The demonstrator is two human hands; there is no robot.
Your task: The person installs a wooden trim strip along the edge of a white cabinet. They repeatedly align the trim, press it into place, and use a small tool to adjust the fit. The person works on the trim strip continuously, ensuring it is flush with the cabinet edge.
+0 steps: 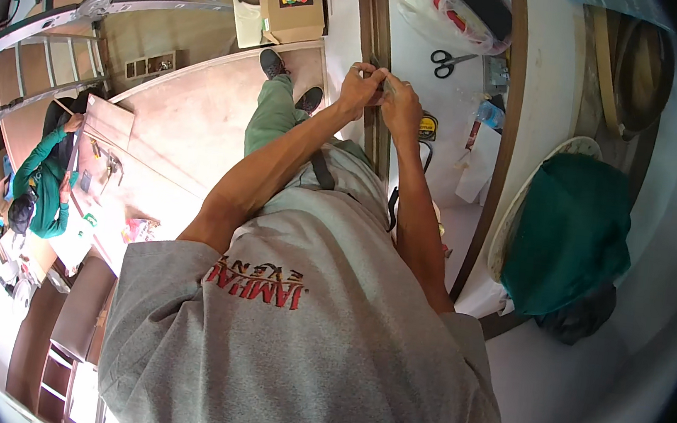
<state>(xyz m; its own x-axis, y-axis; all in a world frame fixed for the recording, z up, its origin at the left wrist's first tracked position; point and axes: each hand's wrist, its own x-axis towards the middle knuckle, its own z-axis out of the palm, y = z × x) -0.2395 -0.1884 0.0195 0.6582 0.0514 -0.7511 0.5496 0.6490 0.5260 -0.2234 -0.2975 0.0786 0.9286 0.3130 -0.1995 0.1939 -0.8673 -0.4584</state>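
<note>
Grey T-shirt (298,349) fills the near part of the view, and from it both bare forearms reach away toward the far middle, where the left hand (359,87) and the right hand (401,106) meet over the dark wooden door frame (377,132). Both hands are curled nearly closed, fingertips pinched together on a small dark object (380,83) held between them right at the frame's edge; what the object is cannot be told, as the fingers hide most of it. As a judgement, the grip is fine and two-handed with nothing under it, so a slip of either thumb could drop the piece down past the green trouser leg (270,112) to the floor by the black shoes (291,81), or let it skid along the frame. Just right of the hands lie a yellow tape measure (427,126) and, farther off, black-handled scissors (449,62), well apart from the grip. Far left, another person in a green sleeve (47,170) works at a board.
</note>
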